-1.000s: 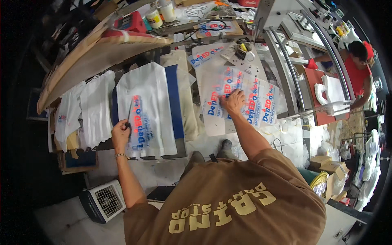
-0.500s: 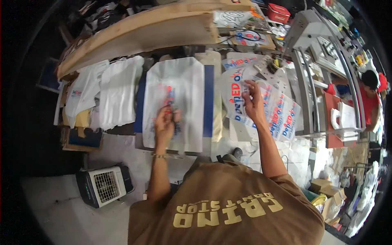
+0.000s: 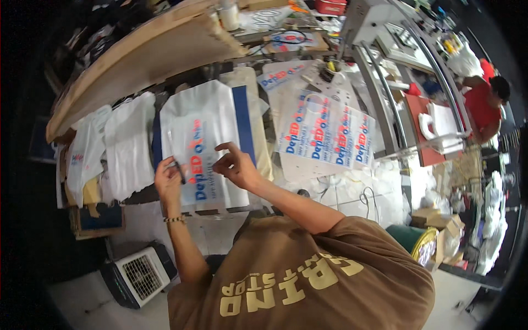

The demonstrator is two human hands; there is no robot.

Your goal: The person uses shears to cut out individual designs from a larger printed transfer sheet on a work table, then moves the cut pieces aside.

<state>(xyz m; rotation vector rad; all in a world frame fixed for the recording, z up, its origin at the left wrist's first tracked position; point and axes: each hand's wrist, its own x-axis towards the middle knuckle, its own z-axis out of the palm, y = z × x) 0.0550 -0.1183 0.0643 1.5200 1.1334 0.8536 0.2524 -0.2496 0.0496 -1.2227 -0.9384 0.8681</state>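
A white bag (image 3: 220, 110) lies flat on a dark blue board (image 3: 242, 115). Red and blue print (image 3: 196, 165) runs lengthwise on the bag, seemingly on a clear sheet whose edges I cannot make out. At the left of that print, my left hand (image 3: 169, 179) is closed around a slim black object (image 3: 180, 171) of a kind I cannot tell. Over the bag's right side is my right hand (image 3: 235, 166), its index finger stretched and the thumb and other fingers curled together beside the print. Anything between them is too small to see.
Several printed clear sheets (image 3: 324, 129) overlap on the right. Beyond them stands a metal-framed machine (image 3: 379, 91). White bags (image 3: 129, 146) hang over the left end of the worktable, under a long wooden panel (image 3: 148, 66). An air cooler (image 3: 140, 275) stands on the floor; a person in red (image 3: 484, 110) is far right.
My right hand has swung left from the printed sheets to the white bag. My left hand has shifted to the left side of the print. The whole view has turned toward the right.
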